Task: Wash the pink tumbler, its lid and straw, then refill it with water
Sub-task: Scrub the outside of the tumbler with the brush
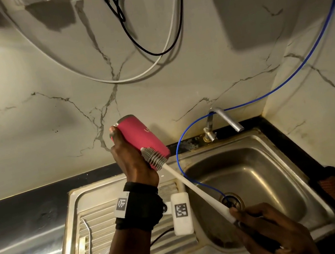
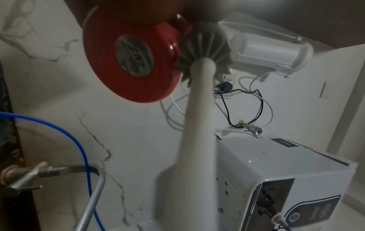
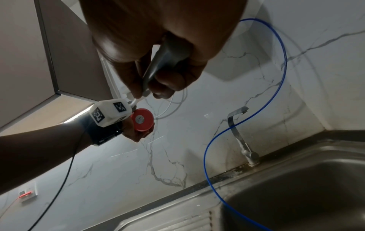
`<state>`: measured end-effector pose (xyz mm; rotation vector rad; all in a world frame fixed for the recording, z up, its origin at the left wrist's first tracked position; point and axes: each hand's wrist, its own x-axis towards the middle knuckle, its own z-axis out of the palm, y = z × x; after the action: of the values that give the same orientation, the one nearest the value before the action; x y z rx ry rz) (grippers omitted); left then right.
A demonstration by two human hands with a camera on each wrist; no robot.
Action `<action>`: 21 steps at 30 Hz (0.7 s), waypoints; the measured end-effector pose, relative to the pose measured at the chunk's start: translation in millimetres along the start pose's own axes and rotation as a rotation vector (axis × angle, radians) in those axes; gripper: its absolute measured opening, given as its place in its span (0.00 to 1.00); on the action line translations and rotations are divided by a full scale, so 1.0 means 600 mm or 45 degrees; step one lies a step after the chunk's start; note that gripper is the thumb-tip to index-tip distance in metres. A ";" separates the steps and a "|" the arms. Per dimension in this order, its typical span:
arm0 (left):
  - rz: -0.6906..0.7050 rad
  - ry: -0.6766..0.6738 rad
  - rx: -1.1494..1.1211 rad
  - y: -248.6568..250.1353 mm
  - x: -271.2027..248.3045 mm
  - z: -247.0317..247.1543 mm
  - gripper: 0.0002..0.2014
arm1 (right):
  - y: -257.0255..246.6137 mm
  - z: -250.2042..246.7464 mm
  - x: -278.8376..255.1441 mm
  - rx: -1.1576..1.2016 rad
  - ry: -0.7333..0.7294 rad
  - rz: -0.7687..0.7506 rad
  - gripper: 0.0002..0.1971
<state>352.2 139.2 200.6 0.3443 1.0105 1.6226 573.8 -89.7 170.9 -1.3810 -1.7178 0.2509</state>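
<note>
head view: left hand (image 1: 133,161) gripping the pink tumbler (image 1: 142,139), tilted, frame center
right hand (image 1: 270,229): wrapped around bottle brush (image 1: 190,184) handle, lower right
bristles: touching the tumbler's side

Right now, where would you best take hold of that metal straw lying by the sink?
A judgement: pinch the metal straw on its long straight shaft, near the middle, coming from above. It lies flat along the ribs of the draining board, bent tip at the far end, so fingers can close across its thin sides.
</note>
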 end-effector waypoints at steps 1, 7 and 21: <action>-0.018 -0.017 0.016 -0.004 -0.006 0.002 0.35 | -0.002 0.005 0.004 0.016 0.017 0.008 0.15; -0.152 -0.109 0.035 -0.005 -0.014 0.000 0.37 | -0.006 0.018 0.006 0.044 0.066 0.003 0.15; -0.249 -0.264 0.078 -0.026 -0.021 -0.003 0.42 | -0.005 0.019 0.010 0.024 0.024 -0.004 0.17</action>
<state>365.2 127.0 191.6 0.4324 0.9071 1.3530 563.6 -81.5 169.4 -1.3632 -1.6979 0.2513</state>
